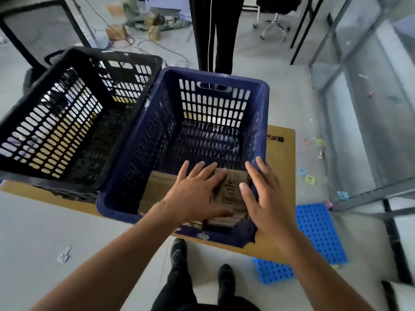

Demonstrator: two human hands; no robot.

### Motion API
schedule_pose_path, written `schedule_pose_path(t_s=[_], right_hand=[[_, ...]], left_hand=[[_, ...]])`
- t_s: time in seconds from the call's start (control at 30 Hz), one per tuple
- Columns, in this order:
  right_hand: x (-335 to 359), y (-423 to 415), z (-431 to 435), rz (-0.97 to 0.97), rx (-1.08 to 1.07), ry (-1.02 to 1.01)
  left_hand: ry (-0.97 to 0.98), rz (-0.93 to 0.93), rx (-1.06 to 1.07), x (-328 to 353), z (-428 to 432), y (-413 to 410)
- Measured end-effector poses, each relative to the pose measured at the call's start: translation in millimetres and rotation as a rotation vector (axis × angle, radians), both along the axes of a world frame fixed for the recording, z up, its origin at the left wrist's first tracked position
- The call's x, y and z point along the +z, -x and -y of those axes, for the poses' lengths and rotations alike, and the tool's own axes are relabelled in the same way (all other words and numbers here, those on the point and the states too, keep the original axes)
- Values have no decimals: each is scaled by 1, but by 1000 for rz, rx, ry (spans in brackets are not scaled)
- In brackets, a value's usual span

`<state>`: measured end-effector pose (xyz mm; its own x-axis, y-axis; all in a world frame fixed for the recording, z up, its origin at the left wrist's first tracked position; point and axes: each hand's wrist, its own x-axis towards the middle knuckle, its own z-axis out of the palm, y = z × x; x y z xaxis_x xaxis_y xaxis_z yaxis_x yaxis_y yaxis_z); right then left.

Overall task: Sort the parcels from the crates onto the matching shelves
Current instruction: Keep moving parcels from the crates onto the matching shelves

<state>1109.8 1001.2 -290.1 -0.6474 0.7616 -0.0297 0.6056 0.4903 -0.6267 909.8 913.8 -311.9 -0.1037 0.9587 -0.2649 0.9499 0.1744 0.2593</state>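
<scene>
L hand, R hand, fingers wide, over scribbled cardboard parcel; slotted blue plastic crate

view: head-worn, wide-angle | facing: forward and steeply down | range: close above blue crate | views: one

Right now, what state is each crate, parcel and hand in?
black crate: beside the blue one, no parcel visible inside.
blue crate: far end bare, parcels at its near end.
handwritten parcel: lies in the blue crate, between the hands.
plain parcel: lies flat to its left, partly under the left hand.
left hand: open, fingers spread over the parcels.
right hand: open, fingers straight, at the crate's right wall; contact unclear.
</scene>
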Motion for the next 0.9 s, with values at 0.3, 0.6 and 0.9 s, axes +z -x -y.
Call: schedule_pose_path(t_s=[0.3,0.6,0.9], right_hand=[[-4,26,17,-43,-270,-8],[37,40,33,-192,-370,179],[74,31,75,-558,-344,214]], left_hand=[[-21,416,-105,-2,-48,50],[-329,881,-49,41,-47,68],[-382,1370,38,88,20,30]])
